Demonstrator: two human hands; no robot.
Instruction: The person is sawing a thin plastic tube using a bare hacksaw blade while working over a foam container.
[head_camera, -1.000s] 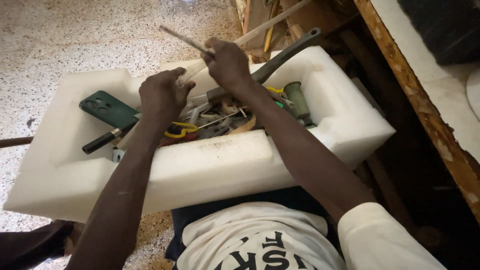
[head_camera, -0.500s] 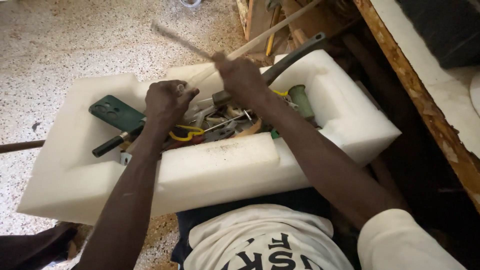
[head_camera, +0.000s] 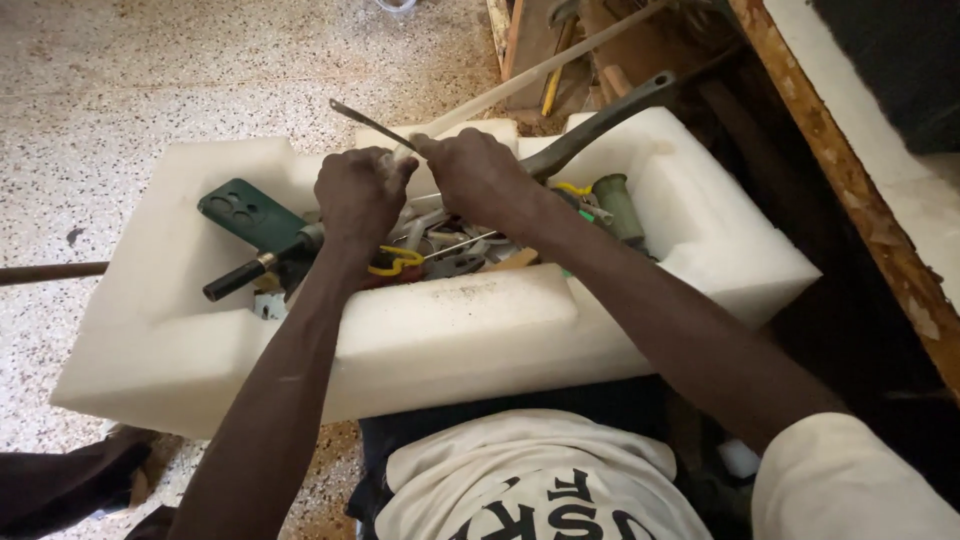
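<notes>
Here the left hand (head_camera: 360, 195) and right hand (head_camera: 478, 175) sit fisted together around a thin metal rod (head_camera: 368, 124) that pokes out to the far left, above the white foam tray (head_camera: 470, 335). A dark green phone (head_camera: 250, 213) lies left in the tray. The jumbled tools (head_camera: 450, 255) beneath the wrists are hard to tell apart.

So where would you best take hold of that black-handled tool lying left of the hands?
Probably by the black handle: it juts clear toward the left over the foam tray's shallow part, while its other end is buried among clutter. Come from the left, above.
</notes>
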